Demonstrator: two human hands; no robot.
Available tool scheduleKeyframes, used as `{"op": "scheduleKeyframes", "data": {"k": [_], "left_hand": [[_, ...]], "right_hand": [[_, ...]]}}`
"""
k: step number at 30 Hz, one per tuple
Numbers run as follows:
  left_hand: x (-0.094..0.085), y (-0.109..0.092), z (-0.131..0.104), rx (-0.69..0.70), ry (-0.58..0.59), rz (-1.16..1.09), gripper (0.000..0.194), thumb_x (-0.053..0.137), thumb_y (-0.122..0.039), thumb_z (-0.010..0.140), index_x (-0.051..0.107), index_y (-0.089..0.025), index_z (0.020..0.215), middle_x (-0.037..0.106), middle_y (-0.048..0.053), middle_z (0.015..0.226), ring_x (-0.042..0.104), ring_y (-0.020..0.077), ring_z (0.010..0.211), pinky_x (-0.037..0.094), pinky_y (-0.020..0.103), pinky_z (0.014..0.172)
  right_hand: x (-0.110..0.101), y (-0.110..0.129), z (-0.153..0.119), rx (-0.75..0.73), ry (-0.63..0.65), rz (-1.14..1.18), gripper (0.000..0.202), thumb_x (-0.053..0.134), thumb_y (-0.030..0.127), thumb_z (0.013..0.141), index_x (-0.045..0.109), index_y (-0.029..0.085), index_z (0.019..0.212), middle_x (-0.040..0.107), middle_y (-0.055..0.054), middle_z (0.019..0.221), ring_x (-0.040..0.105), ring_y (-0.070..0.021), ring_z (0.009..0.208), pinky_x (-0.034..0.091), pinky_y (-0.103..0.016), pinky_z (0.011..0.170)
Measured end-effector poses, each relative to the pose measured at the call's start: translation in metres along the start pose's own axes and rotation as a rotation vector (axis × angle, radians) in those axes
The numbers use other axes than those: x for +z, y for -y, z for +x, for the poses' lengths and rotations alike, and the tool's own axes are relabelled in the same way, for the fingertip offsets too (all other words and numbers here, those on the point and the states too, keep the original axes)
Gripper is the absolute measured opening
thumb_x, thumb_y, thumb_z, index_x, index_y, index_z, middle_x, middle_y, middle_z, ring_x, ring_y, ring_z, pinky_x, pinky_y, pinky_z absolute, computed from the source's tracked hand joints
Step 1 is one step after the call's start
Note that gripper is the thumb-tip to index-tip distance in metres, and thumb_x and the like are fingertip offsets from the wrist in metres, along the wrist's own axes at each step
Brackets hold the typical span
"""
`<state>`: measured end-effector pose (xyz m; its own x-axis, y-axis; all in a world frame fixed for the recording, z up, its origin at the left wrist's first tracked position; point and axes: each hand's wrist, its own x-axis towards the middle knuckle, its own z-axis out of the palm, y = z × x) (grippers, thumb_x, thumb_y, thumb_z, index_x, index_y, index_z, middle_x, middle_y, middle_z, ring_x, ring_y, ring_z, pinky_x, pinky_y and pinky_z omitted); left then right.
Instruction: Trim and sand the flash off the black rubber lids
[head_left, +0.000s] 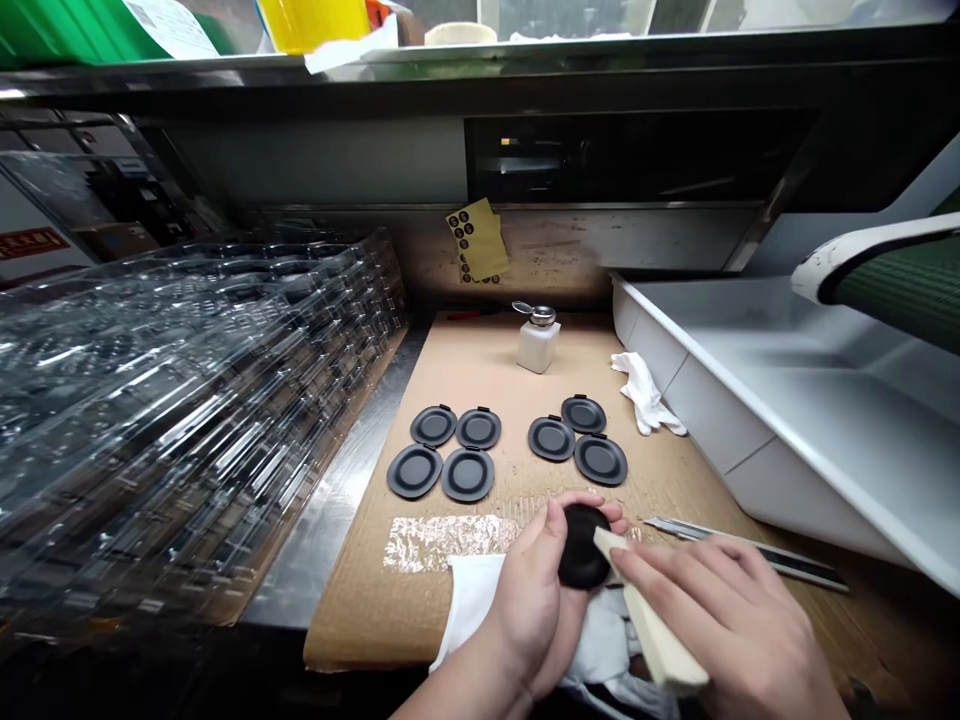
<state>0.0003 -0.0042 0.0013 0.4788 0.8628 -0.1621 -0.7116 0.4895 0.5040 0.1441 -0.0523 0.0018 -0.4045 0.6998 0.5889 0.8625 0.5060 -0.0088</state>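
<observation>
**Scraper on a black disc**

The left hand (536, 600) grips a round matte black disc (583, 545) at lower centre; the right hand (720, 610) clasps a flat cream scraper stick (652, 625), tip touching the disc. A slip might gouge it. Beyond lie seven dished black caps (469, 473) on corrugated cardboard (480, 370).

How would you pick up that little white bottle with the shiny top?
Grip the white bottle by its squarish body, coming from the near side with fingers on its flat left and right walls. It stands upright alone on the cardboard, and the metal cap looks small and loose.
</observation>
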Motion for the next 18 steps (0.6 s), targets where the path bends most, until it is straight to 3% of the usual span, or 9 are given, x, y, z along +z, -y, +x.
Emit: {"op": "scheduleKeyframes", "data": {"k": [5,12,18], "left_hand": [[0.0,0.0,-0.001,0.002,-0.085,-0.027,0.031,0.038,-0.035,0.086,0.058,-0.012,0.094,0.061,0.011,0.095,0.056,0.0207,0.09,0.039,0.039,0.087],[-0.003,0.001,0.0,-0.042,-0.059,-0.071,0.037,0.038,-0.039,0.086,0.056,-0.01,0.099,0.062,0.017,0.099,0.056,0.0272,0.1,0.036,0.043,0.091],[-0.001,-0.001,-0.001,-0.055,-0.041,0.017,0.029,0.04,-0.032,0.086,0.059,-0.011,0.092,0.063,0.011,0.094,0.058,0.0211,0.089,0.041,0.038,0.083]], "right_hand": [[-0.006,-0.02,0.015,0.009,0.004,0.096,0.034,0.039,0.036,0.086,0.055,0.018,0.11,0.063,-0.007,0.097,0.053,-0.0165,0.081,0.034,-0.034,0.073],[-0.014,-0.02,0.001,-0.065,0.091,0.223,0.026,0.044,0.027,0.085,0.057,0.023,0.106,0.064,-0.003,0.093,0.056,-0.0143,0.083,0.035,-0.031,0.075],[-0.012,-0.031,0.017,0.027,0.127,0.215,0.027,0.038,0.026,0.088,0.058,0.025,0.106,0.063,-0.002,0.097,0.053,-0.0122,0.079,0.033,-0.031,0.073]]}}
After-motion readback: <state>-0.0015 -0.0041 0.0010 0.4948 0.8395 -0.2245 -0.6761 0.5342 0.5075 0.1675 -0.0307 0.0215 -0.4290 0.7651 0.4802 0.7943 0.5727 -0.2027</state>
